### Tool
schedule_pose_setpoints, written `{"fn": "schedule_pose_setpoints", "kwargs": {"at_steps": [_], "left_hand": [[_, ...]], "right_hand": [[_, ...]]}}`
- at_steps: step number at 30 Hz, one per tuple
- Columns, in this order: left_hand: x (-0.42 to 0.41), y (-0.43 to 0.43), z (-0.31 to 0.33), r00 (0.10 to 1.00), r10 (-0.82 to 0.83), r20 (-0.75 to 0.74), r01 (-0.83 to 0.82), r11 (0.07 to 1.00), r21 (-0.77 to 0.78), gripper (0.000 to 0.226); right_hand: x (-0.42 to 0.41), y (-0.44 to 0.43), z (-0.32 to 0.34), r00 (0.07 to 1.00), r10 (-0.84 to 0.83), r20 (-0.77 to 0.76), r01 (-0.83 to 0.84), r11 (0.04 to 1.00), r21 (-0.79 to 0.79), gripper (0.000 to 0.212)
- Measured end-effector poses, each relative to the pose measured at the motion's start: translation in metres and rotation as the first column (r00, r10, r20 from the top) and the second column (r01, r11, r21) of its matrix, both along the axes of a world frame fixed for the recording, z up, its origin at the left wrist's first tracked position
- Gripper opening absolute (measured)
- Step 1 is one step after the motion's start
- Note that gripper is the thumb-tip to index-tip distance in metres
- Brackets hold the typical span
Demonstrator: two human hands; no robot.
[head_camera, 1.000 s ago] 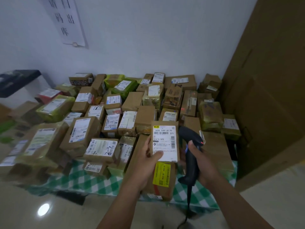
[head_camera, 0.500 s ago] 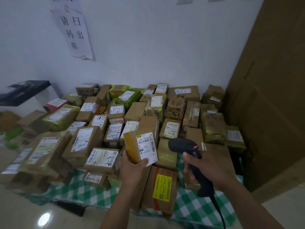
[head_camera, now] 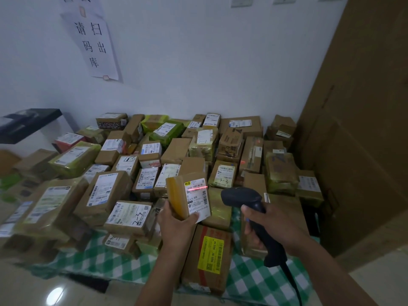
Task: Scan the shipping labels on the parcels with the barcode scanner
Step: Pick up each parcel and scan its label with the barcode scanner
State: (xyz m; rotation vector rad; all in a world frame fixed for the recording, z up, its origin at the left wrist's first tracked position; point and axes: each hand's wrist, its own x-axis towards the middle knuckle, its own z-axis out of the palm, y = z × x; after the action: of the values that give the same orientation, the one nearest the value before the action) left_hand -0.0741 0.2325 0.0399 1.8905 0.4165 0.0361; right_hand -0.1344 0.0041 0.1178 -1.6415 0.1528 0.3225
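Now the left hand (head_camera: pixel 176 226) grips a small taped cardboard parcel (head_camera: pixel 187 196) (white paper label (head_camera: pixel 198 196), red line across); right hand (head_camera: pixel 268 227) grips the black plastic scanner (head_camera: pixel 249 208) beside it.

White wall (head_camera: pixel 198 62), 12 o'clock, plain painted; paper notice (head_camera: pixel 95 40), 11 o'clock, fixed to the wall, tilted, black handwritten Chinese characters, a small tape tab at its lower edge; pale wall plates (head_camera: pixel 240 1), 1 o'clock, cut off by the top edge; black-topped stand (head_camera: pixel 28 122), 9 o'clock, against the wall, white below; green-and-white checked cloth (head_camera: pixel 254 281), 6 o'clock, hanging over the near table edge; tall brown panel (head_camera: pixel 364 129), 3 o'clock, flat, filling the right side; glossy pale floor (head_camera: pixel 22 290), 7 o'clock, bearing a round light reflection (head_camera: pixel 54 295).
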Motion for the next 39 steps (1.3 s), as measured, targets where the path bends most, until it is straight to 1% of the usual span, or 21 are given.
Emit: {"fn": "schedule_pose_setpoints", "kwargs": {"at_steps": [3, 7, 9, 10, 11, 13, 14, 18, 20, 23, 25, 27, 31, 34, 37, 39], "left_hand": [[0.002, -0.003, 0.001, 1.0, -0.005, -0.016, 0.004, 1.0, -0.006, 0.094], [0.006, -0.008, 0.001, 1.0, -0.023, -0.011, 0.024, 0.999, 0.041, 0.085], [0.01, -0.012, -0.002, 0.998, -0.05, -0.031, 0.052, 0.998, 0.039, 0.084], [0.012, -0.014, -0.004, 0.996, -0.071, -0.052, 0.072, 0.997, 0.02, 0.081], [0.013, -0.017, -0.005, 0.992, -0.101, -0.072, 0.101, 0.995, -0.008, 0.073], [0.015, -0.027, -0.006, 0.975, -0.189, -0.12, 0.181, 0.981, -0.074, 0.048], [0.015, -0.035, -0.005, 0.962, -0.235, -0.139, 0.219, 0.969, -0.117, 0.043], [0.017, -0.079, -0.001, 0.91, -0.367, -0.194, 0.315, 0.915, -0.252, 0.051], [0.018, -0.101, 0.001, 0.889, -0.408, -0.209, 0.35, 0.898, -0.266, 0.055], [0.019, -0.125, -0.004, 0.868, -0.441, -0.229, 0.384, 0.888, -0.253, 0.045], [0.018, -0.135, -0.011, 0.862, -0.453, -0.226, 0.41, 0.887, -0.212, 0.044], [0.018, -0.14, -0.015, 0.863, -0.457, -0.216, 0.437, 0.889, -0.139, 0.037], [0.02, -0.135, -0.018, 0.85, -0.501, -0.16, 0.497, 0.865, -0.069, 0.03], [0.021, -0.119, -0.023, 0.883, -0.456, -0.11, 0.459, 0.888, 0.009, 0.031], [0.011, -0.089, -0.04, 0.913, -0.392, -0.112, 0.406, 0.9, 0.157, 0.034], [-0.002, -0.069, -0.06, 0.914, -0.385, -0.124, 0.405, 0.866, 0.295, 0.034]], "right_hand": [[0.0, -0.002, 0.003, 1.0, 0.008, 0.01, -0.008, 1.0, -0.015, 0.04], [0.0, -0.008, 0.004, 1.0, 0.001, 0.017, 0.0, 1.0, -0.03, 0.044], [0.0, -0.013, 0.004, 0.999, -0.025, 0.022, 0.026, 0.999, -0.027, 0.044], [0.0, -0.015, 0.004, 0.999, -0.044, 0.025, 0.045, 0.999, -0.025, 0.046], [0.0, -0.019, 0.003, 0.997, -0.068, 0.03, 0.069, 0.997, -0.027, 0.049], [0.001, -0.027, 0.001, 0.99, -0.137, 0.041, 0.138, 0.99, -0.036, 0.054], [0.002, -0.032, -0.002, 0.982, -0.183, 0.045, 0.185, 0.982, -0.04, 0.054], [-0.001, -0.05, -0.013, 0.933, -0.359, 0.035, 0.36, 0.932, -0.048, 0.044], [-0.004, -0.057, -0.017, 0.915, -0.402, 0.031, 0.403, 0.914, -0.053, 0.042], [-0.009, -0.065, -0.024, 0.903, -0.43, 0.005, 0.43, 0.901, -0.062, 0.044], [-0.01, -0.066, -0.029, 0.901, -0.433, -0.019, 0.431, 0.901, -0.048, 0.042], [-0.01, -0.066, -0.032, 0.904, -0.426, -0.032, 0.424, 0.905, -0.038, 0.039], [-0.01, -0.061, -0.032, 0.926, -0.378, -0.013, 0.377, 0.925, -0.039, 0.04], [-0.013, -0.057, -0.03, 0.948, -0.318, 0.001, 0.318, 0.948, -0.015, 0.039], [-0.018, -0.048, -0.031, 0.968, -0.251, -0.018, 0.252, 0.967, 0.034, 0.031], [-0.024, -0.039, -0.037, 0.979, -0.2, -0.045, 0.202, 0.978, 0.049, 0.027]]}}
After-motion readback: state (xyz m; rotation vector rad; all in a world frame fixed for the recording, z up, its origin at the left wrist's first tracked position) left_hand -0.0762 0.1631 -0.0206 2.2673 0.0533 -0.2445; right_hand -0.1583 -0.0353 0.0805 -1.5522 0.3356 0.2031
